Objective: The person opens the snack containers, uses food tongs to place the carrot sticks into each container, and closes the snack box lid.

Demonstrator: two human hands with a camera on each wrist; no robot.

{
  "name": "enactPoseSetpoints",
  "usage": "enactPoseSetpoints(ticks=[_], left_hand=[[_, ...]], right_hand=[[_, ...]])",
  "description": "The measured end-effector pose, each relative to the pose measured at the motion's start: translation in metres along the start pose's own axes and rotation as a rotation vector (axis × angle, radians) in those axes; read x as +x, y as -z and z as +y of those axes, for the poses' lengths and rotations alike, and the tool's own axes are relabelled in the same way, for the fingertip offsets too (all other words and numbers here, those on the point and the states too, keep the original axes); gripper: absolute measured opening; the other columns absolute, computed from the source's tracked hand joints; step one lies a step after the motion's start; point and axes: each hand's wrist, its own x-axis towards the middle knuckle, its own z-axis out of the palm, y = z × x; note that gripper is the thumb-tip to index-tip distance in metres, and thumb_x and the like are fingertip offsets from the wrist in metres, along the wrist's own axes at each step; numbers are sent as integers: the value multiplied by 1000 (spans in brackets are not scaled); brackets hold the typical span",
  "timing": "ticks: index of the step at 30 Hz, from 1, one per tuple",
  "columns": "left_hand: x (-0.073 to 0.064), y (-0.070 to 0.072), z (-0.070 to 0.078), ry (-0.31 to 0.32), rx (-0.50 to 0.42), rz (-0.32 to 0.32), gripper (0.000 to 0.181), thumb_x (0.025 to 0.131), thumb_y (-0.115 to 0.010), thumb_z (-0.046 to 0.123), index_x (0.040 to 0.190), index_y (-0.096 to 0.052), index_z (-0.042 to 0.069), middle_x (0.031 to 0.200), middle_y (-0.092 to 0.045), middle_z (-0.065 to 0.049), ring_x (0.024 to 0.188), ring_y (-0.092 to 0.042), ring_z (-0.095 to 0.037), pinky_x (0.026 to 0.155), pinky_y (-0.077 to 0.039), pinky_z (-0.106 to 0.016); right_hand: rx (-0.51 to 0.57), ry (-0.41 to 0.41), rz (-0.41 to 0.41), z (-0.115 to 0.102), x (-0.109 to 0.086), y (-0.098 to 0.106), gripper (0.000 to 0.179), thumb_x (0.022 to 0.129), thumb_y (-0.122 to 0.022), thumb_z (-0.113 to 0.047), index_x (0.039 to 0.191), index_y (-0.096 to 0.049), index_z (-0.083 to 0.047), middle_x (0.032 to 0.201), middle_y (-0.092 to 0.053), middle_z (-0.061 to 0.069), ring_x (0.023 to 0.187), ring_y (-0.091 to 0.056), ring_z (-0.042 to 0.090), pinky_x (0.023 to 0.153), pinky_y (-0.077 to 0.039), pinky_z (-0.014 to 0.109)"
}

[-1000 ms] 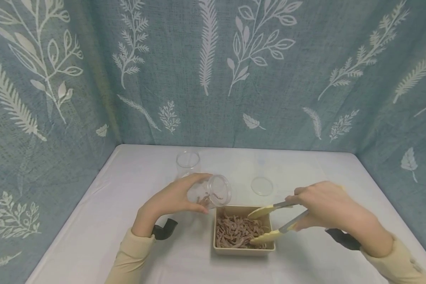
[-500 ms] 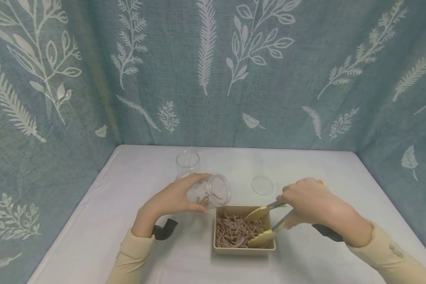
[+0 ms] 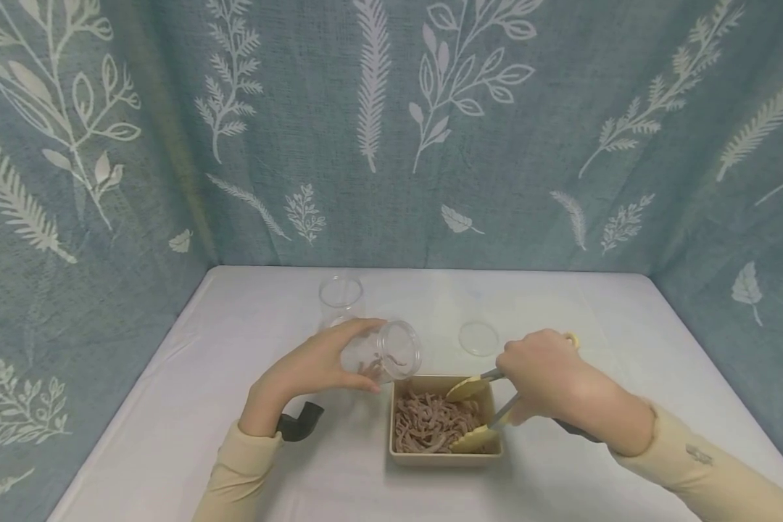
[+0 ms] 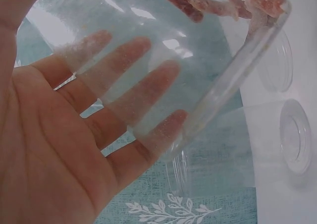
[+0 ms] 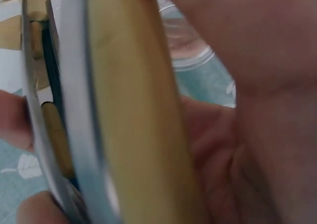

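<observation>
My left hand (image 3: pixel 313 362) holds a clear jar (image 3: pixel 363 354) tilted on its side, its mouth facing right at the box's back left corner. A few reddish-brown strips (image 4: pixel 183 3) lie inside the jar in the left wrist view, where the fingers show through its wall. The beige rectangular box (image 3: pixel 444 458) is filled with brown, meat-like strips (image 3: pixel 431 424). My right hand (image 3: pixel 551 373) grips metal tongs (image 3: pixel 467 388) with yellow tips. These tips are spread apart among the strips at the box's right side. Close up, the tongs' handle fills the right wrist view.
Behind the left hand stands a second clear jar (image 3: pixel 341 293). A round clear lid (image 3: pixel 478 338) lies on the white tabletop (image 3: pixel 235 312) behind the box. A blue-green curtain (image 3: pixel 391 217) with white leaf prints encloses the table's back and sides.
My right hand has moved left with the tongs, and their tips have shifted slightly left within the box. The left hand keeps the jar tilted in about the same place.
</observation>
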Motion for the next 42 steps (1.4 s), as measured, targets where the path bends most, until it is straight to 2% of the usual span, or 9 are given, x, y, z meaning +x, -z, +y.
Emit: enactPoseSetpoints(ticks=[15, 20, 28, 35, 42], left_hand=[[1, -2, -2, -29, 12, -4, 90, 65, -79, 48, 138, -42, 13, 137, -48, -6, 123, -47, -26, 104, -37, -46], [2, -3, -2, -7, 15, -18, 91, 64, -78, 51, 139, -40, 14, 138, -48, -4, 123, -47, -23, 105, -37, -44], [3, -3, -1, -7, 22, -20, 90, 64, -78, 49, 139, -41, 15, 136, -49, -4, 122, -48, -24, 104, -38, -44], [3, -3, -1, 4, 16, -31, 90, 65, -78, 49, 139, -41, 15, 137, -48, -4, 123, -47, -24, 104, -38, -44], [3, -4, -2, -3, 10, -41, 89, 66, -77, 50, 140, -40, 15, 137, -48, -4, 123, -47, -23, 104, -38, -44]], right_hand=[[-8, 80, 56, 13, -1, -12, 49, 51, -82, -52, 83, -67, -18, 67, -54, -7, 50, -40, 9, 44, -38, 25], [-15, 73, 63, 12, -3, -11, 50, 51, -82, -52, 83, -67, -17, 67, -52, -6, 50, -38, 10, 44, -37, 25], [-2, 53, 38, 7, 0, -9, 47, 49, -85, -48, 78, -66, -15, 66, -55, -4, 51, -41, 11, 48, -43, 27], [-69, 111, 69, 1, 1, -11, 44, 51, -84, -49, 71, -66, -14, 58, -55, -6, 48, -37, 8, 45, -41, 22], [-133, 150, 107, 3, 1, -17, 40, 53, -82, -51, 65, -64, -17, 55, -54, -7, 47, -32, 8, 43, -39, 22]])
